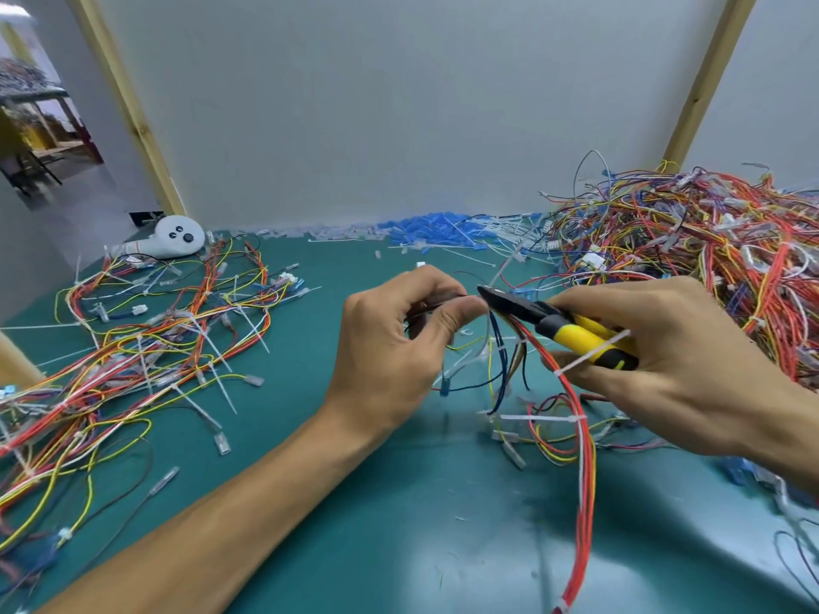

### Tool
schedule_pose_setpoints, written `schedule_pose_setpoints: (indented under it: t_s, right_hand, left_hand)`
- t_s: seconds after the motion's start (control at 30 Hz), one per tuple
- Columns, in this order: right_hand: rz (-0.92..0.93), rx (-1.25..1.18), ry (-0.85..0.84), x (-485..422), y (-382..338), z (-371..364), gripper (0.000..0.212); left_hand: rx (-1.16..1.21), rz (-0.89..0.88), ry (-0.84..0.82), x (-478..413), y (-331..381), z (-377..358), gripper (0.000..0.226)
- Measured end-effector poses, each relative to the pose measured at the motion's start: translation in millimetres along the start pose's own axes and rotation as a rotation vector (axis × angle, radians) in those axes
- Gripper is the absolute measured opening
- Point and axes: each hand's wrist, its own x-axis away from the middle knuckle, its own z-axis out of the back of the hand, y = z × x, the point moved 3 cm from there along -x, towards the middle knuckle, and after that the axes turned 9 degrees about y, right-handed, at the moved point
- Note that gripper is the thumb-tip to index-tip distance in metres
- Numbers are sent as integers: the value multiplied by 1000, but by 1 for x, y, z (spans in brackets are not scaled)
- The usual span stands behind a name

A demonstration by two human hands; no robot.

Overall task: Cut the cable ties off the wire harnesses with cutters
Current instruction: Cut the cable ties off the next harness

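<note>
My left hand (399,343) pinches the top of a wire harness (576,418) above the green mat. Its red, orange, blue and yellow wires hang down and trail toward the near edge. My right hand (656,352) grips yellow-and-black cutters (558,325), whose dark jaws point left and meet the harness right beside my left fingertips. A cut white cable tie (594,352) lies across the cutter handles and my right fingers. Another white tie (540,418) still wraps the harness lower down.
A tall pile of tied harnesses (691,259) fills the right side. Loose wires and cut ties (146,343) spread over the left. Blue and white offcuts (425,230) lie along the back wall. A white handheld device (175,238) sits back left.
</note>
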Motion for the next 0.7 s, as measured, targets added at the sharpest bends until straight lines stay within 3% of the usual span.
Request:
schedule_pose_setpoints:
  t_s: [0.23,0.43,0.6,0.7]
  right_hand:
    - [95,-90,-76,-5,13,5,24]
    - [82,-23,-25,-5,28,10,37]
    - [25,-27,21,-4,26,15,9]
    - [38,1,4,-4,20,21,13]
  left_hand:
    - [-65,-240,68,7,12,2,27]
    - [-98,-253,106,5,8,6,24]
    - [-116,-264,101,4,8,5,21]
    - [-116,-279,107,6,9,6,19]
